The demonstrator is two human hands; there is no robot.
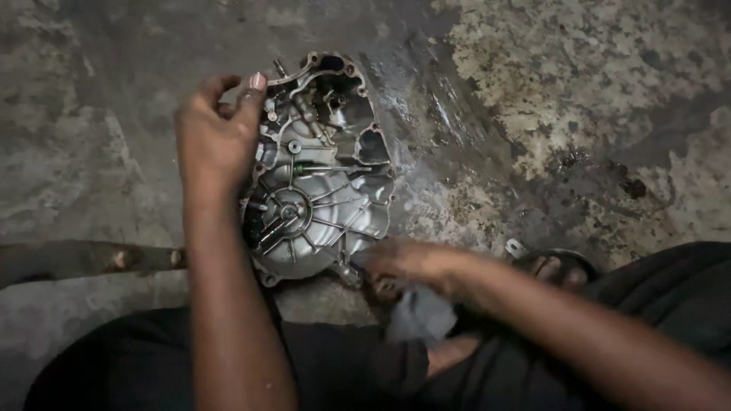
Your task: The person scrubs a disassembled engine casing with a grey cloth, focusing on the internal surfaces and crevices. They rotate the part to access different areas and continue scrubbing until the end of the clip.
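A grey cast-metal engine cover (324, 183), ribbed inside with a round hub and several bolt holes, lies open side up on the stained concrete floor. My left hand (217, 133) grips its upper left rim, thumb raised and fingers curled over the edge. My right hand (407, 266) is at the cover's lower right corner, blurred, and closed on a grey rag (419, 316) that hangs down toward my lap.
Oil-stained, wet concrete (579, 99) spreads to the right. My dark trousers (343, 365) fill the bottom. A foot in a dark sandal (552, 266) rests at the right. A rusty dark bar (84, 259) lies on the floor at the left.
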